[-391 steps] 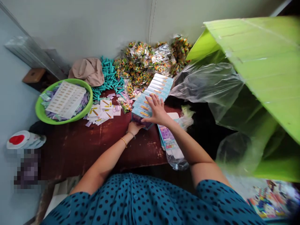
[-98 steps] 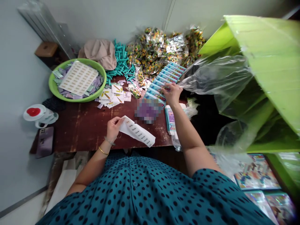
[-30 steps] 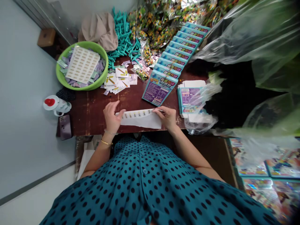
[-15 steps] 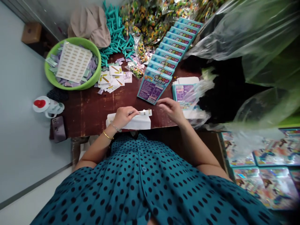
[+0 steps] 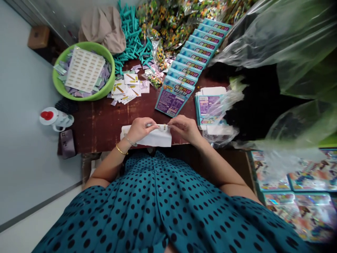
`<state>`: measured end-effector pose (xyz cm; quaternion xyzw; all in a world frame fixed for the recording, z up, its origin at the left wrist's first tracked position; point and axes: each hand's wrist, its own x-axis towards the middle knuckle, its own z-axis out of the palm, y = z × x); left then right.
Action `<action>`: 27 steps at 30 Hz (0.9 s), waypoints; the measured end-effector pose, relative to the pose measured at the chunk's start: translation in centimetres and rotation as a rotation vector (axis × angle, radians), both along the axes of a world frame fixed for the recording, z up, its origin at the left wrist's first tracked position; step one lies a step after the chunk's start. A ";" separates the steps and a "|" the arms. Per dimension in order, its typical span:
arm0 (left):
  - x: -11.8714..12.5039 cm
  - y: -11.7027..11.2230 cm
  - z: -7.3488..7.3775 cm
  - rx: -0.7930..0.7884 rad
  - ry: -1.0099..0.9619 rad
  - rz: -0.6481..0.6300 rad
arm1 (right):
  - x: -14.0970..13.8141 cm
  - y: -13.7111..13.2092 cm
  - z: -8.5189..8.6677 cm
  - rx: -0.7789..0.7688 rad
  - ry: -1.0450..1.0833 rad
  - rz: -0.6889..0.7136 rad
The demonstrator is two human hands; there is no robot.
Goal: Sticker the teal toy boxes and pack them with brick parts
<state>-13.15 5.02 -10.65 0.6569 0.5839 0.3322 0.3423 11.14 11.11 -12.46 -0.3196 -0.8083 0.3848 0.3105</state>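
Note:
My left hand (image 5: 140,130) pinches one end of a narrow white strip with small printed labels (image 5: 163,128), which looks like a strip of stickers. At the strip's other end, the thumb and fingertips of my right hand (image 5: 186,129) are closed on it. Beneath the strip, a white sheet (image 5: 157,139) lies along the table's front edge. Just beyond my hands is the nearest blue and purple box (image 5: 173,100) of an overlapping row. To the right, a stack of similar flat boxes (image 5: 206,105) lies partly under clear plastic.
A green basin (image 5: 112,79) holds small packets and a sticker sheet (image 5: 85,70). Picture cards (image 5: 129,88), teal plastic pieces (image 5: 129,31) and bags of colourful bits (image 5: 168,28) cover the back. A mug (image 5: 63,121) and phone (image 5: 67,144) are at left; packed boxes (image 5: 295,207) sit lower right.
My right hand has moved left and slightly down, from beside the strip to its free end, and its fingers have closed there. My left hand keeps its hold. The view has shifted slightly.

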 end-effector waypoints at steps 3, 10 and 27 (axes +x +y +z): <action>-0.8 0.3 -0.4 -0.032 0.039 0.041 | 0.5 -0.3 0.5 0.057 0.035 -0.042; -1.6 0.6 -0.7 -0.047 0.032 -0.018 | 0.9 -0.9 2.9 0.028 0.024 0.167; 0.2 1.7 -1.1 -0.317 -0.256 -0.137 | -0.7 0.1 -0.8 0.293 0.044 -0.101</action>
